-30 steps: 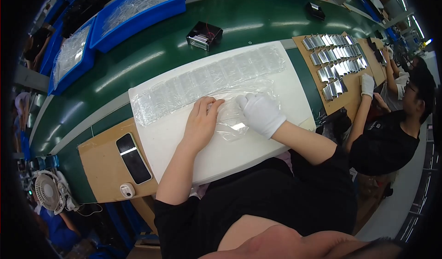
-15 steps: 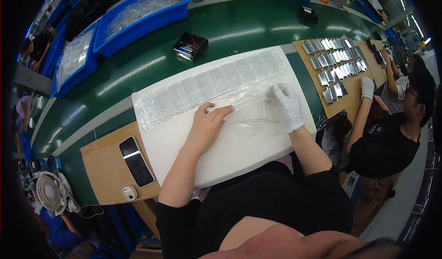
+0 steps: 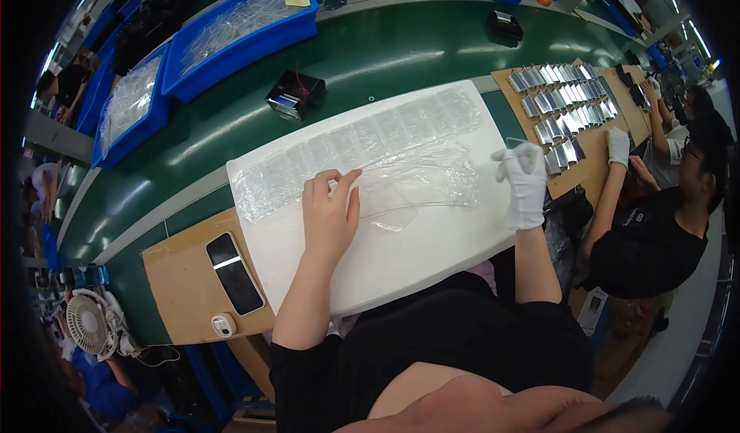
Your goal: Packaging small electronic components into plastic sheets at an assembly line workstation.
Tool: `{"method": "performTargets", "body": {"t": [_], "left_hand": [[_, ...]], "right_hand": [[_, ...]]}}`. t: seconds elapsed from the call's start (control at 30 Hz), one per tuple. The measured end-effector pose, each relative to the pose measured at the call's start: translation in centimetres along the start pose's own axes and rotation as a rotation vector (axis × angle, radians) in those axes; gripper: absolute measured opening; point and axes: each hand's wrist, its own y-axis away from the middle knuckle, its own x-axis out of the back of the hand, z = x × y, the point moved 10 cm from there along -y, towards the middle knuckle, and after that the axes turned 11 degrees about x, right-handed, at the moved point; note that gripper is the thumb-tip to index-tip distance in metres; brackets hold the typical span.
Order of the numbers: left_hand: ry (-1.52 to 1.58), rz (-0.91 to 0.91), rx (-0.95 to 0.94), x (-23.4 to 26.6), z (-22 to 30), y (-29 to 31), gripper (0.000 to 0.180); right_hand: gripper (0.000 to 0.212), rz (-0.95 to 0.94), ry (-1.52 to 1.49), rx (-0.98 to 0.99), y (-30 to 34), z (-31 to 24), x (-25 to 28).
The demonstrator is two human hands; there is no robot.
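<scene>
On the white foam board (image 3: 432, 256) lies a row of clear flat pieces in plastic film (image 3: 339, 146). Nearer to me is a loose, crumpled clear plastic bag (image 3: 432, 186). My bare left hand (image 3: 330, 213) hovers at the bag's left end, its fingers bent and apart with nothing visible between them; whether the fingertips touch the film is hard to see. Past the board's right edge, my white-gloved right hand (image 3: 526, 182) pinches a small clear plastic piece (image 3: 523, 141), whose thin edge shows above the fingers.
Blue bins (image 3: 239, 36) of clear parts stand at the far left. A black box with red wires (image 3: 297, 94) sits beyond the board. Cardboard at left holds a phone (image 3: 235, 273) and a small white case (image 3: 223, 325). Rows of metal parts (image 3: 563, 102) lie right, beside a co-worker (image 3: 647, 233).
My right hand has moved right, off the bag and past the board's edge, with a clear piece in its fingers. My left hand has shifted left and its fingers have lifted.
</scene>
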Motion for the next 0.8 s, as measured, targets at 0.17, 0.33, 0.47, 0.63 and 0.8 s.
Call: {"method": "performTargets", "body": {"t": [0.17, 0.33, 0.47, 0.63, 0.8], "left_hand": [[0.061, -0.138, 0.152, -0.3, -0.7, 0.2, 0.029], [-0.002, -0.094, 0.069, -0.7, -0.2, 0.2, 0.022], [-0.043, -0.078, -0.015, -1.3, 0.1, 0.6, 0.019], [0.133, -0.184, 0.133, -2.1, -1.4, 0.5, 0.021], [0.38, -0.361, 0.3, -3.0, -1.8, 0.4, 0.027]], "right_hand": [[0.011, -0.309, 0.669, 0.232, 2.2, -2.0, -5.9], [0.011, -0.319, 1.074, 0.526, 2.6, -1.1, -8.8], [0.011, -0.368, 1.226, 0.624, 2.8, -1.0, -10.8], [0.023, -0.496, 0.652, 0.143, 2.5, 2.1, -10.3], [0.026, -0.417, 0.038, -0.15, 2.4, 4.6, -9.5]]}}
